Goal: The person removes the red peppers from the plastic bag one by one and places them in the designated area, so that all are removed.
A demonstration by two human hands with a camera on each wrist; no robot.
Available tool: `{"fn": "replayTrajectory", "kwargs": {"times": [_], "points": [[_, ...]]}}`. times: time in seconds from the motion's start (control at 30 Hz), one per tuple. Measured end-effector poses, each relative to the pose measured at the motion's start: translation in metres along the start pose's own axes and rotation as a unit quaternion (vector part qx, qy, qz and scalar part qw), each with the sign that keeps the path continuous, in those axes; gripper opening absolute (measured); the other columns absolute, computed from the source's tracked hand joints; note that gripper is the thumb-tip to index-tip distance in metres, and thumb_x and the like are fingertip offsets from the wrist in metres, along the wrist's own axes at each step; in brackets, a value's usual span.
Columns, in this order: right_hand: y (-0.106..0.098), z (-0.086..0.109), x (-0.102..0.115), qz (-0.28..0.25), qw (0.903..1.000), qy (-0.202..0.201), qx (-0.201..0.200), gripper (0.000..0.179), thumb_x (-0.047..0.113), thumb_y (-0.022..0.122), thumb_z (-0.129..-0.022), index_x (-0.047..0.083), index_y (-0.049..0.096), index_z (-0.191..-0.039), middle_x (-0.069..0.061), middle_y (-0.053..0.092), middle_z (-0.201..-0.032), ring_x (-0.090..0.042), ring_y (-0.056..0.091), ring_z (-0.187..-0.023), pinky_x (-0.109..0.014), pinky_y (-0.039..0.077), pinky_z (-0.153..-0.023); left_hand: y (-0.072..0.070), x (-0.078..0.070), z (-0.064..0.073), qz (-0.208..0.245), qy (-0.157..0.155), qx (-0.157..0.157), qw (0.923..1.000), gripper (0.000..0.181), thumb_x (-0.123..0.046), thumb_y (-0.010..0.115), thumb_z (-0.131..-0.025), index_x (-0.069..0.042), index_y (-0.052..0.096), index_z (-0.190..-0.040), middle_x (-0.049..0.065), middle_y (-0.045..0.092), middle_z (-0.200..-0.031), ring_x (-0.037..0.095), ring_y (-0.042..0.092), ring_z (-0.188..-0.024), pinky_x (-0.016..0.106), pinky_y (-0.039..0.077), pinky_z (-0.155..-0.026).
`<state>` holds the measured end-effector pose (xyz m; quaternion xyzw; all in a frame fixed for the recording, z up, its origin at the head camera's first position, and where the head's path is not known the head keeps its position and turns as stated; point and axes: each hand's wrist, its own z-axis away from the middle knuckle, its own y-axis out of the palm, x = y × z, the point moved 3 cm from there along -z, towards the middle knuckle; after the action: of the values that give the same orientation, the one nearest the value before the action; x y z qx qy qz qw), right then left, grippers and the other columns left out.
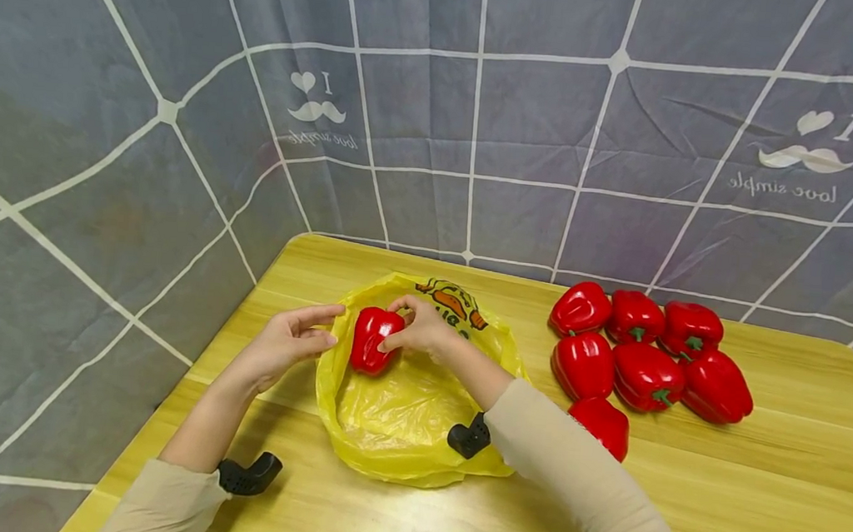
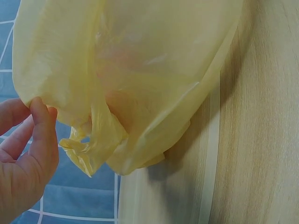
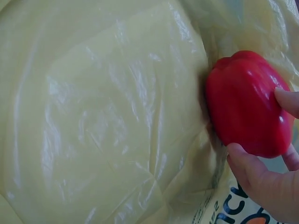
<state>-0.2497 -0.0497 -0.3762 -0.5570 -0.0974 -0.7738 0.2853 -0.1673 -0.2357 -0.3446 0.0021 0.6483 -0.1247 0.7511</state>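
Observation:
A red bell pepper is at the left inner side of an open yellow plastic bag. My right hand reaches into the bag and grips that pepper, thumb and fingers spread around one end in the right wrist view, where the pepper shows its glossy side. At the bag's left rim, my left hand pinches the plastic; the left wrist view shows thumb and finger meeting on the film, with a bunched handle hanging beside them.
Several more red bell peppers with green stems lie grouped on the wooden table to the right; my right sleeve partly covers the nearest one. A grey grid-patterned curtain hangs behind and along the left side.

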Motion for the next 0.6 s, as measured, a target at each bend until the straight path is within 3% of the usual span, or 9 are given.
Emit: {"fn": "replayTrajectory", "kwargs": {"times": [0.23,0.6], "points": [[0.0046,0.0018,-0.0032,-0.007,1.0,0.003,-0.003,0.056,0.001,0.08,-0.069,0.009,0.05,-0.115,-0.011,0.051,-0.093,-0.019,0.046,-0.06,-0.032,0.048,-0.058,0.0005,0.0002,-0.0007,-0.001,-0.004,-0.002,1.0,0.052,0.0,0.056,-0.09,0.012,0.036,-0.136,0.032,0.038,-0.131,0.007,0.055,-0.088,0.018,0.049,-0.076],[0.0009,0.005,-0.0038,-0.006,0.9999,-0.013,0.0,0.053,0.0,0.079,-0.068,0.01,0.056,-0.115,-0.015,0.053,-0.104,-0.024,0.054,-0.082,-0.041,0.053,-0.072,-0.0006,0.0004,-0.0008,0.003,0.004,0.0,1.0,0.051,0.001,0.056,-0.09,0.013,0.036,-0.136,0.032,0.04,-0.129,0.006,0.056,-0.087,0.018,0.049,-0.077]]}}
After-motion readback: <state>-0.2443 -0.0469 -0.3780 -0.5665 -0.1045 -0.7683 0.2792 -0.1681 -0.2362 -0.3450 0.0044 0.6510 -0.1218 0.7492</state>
